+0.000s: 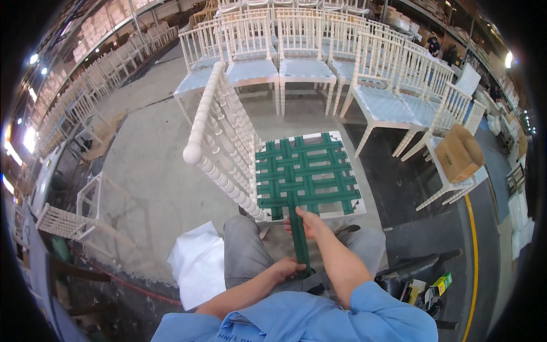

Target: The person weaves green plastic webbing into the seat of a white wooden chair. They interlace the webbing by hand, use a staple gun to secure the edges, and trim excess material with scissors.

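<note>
A white chair (pixel 219 142) with turned spindles stands before me, its back to the left. Green webbing (pixel 305 171) crosses its seat frame (pixel 356 211) in a loose weave with square gaps. From the seat's near edge a loose green strap (pixel 300 248) runs down toward my lap. My right hand (pixel 309 222) grips this strap just below the seat edge, thumb on top. Lower down, near my lap, my left hand (pixel 288 267) is closed on the same strap. Its lower end is hidden against my clothes.
Rows of white chairs (pixel 307 68) with pale seats fill the far side. At right, a cardboard box (pixel 458 154) rests on a chair. White sheeting (pixel 198 263) lies by my left leg; a small green and yellow box (pixel 442 283) sits among dark items at my right.
</note>
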`<state>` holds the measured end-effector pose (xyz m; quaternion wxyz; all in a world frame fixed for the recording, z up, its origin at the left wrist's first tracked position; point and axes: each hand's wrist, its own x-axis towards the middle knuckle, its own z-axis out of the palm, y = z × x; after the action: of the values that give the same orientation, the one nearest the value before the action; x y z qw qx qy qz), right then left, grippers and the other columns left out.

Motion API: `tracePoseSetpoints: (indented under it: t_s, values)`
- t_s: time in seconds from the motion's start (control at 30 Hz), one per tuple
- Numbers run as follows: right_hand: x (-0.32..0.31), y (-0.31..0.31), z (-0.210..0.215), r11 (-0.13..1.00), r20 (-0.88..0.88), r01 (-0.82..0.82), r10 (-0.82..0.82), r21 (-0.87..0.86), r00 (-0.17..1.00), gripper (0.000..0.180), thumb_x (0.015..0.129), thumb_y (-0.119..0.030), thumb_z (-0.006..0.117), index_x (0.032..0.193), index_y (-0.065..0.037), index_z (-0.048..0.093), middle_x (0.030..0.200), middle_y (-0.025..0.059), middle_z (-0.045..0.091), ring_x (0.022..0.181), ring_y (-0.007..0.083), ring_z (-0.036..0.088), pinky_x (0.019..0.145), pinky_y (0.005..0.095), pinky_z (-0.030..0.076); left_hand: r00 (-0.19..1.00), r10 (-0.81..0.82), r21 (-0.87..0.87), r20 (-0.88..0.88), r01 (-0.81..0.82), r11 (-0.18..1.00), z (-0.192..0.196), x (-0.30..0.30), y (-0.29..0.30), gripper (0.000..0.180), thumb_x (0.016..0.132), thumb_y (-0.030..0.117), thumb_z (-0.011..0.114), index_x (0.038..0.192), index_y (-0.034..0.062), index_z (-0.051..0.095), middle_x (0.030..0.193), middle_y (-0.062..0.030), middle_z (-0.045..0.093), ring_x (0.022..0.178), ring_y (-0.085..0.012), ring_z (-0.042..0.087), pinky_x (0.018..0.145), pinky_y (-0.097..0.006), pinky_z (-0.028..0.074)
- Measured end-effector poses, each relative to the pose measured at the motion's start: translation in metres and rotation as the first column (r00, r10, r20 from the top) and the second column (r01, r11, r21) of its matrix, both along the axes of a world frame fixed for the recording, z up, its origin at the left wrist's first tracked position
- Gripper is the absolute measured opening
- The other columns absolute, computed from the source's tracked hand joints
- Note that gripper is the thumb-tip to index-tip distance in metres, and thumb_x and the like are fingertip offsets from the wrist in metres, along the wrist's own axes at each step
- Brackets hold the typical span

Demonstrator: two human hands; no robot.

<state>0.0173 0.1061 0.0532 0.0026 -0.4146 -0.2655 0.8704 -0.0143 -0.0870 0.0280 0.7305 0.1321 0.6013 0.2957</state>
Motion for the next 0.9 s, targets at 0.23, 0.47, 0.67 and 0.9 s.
tracePoseSetpoints:
  t_s: [0.23,0.47,0.67,0.9]
  values:
    - [0.002,-0.012,-0.027,0.93,0.198,0.013,-0.092,0.368,0.976,0.029,0.105,-0.034,0.045,0.096,-0.009,0.056,0.061,-0.0032,0.043,0.048,0.0105,0.035,0.045,0.0309,0.031,0.956,0.279,-0.044,0.096,-0.276,0.96,-0.01,-0.028,0.034,0.02,0.096,0.013,0.057,0.115,0.0157,0.06,0.097,-0.0009,0.063,0.073,-0.0154,0.057,0.058,-0.03,0.043]
    - [0.017,-0.081,-0.029,0.781,0.411,-0.211,-0.064,0.588,0.909,0.034,0.103,-0.033,0.046,0.089,-0.005,0.06,0.064,0.0029,0.052,0.05,0.0161,0.046,0.045,0.0343,0.035,0.787,0.614,-0.083,0.055,-0.609,0.789,-0.029,-0.103,0.079,0.023,0.089,0.012,0.05,0.108,0.0052,0.06,0.099,-0.0078,0.068,0.087,-0.0242,0.064,0.079,-0.041,0.051]
    - [0.054,-0.09,-0.037,0.665,0.523,-0.385,-0.01,0.64,0.852,0.036,0.104,-0.032,0.045,0.094,-0.003,0.062,0.072,0.0111,0.06,0.064,0.0226,0.059,0.059,0.0374,0.045,0.814,0.58,-0.029,-0.022,-0.581,0.814,-0.033,-0.097,0.084,0.022,0.086,0.009,0.054,0.105,-0.0005,0.062,0.1,-0.011,0.07,0.086,-0.0255,0.066,0.076,-0.04,0.055]
    - [0.029,-0.068,-0.073,0.516,0.663,-0.594,0.067,0.617,0.746,0.04,0.102,-0.035,0.043,0.112,-0.003,0.065,0.113,0.0265,0.066,0.111,0.0461,0.059,0.092,0.0523,0.047,0.866,0.442,0.186,-0.233,-0.407,0.894,-0.033,-0.097,0.075,0.018,0.082,0.011,0.068,0.098,0.0005,0.068,0.088,-0.0107,0.071,0.069,-0.0175,0.065,0.063,-0.03,0.053]
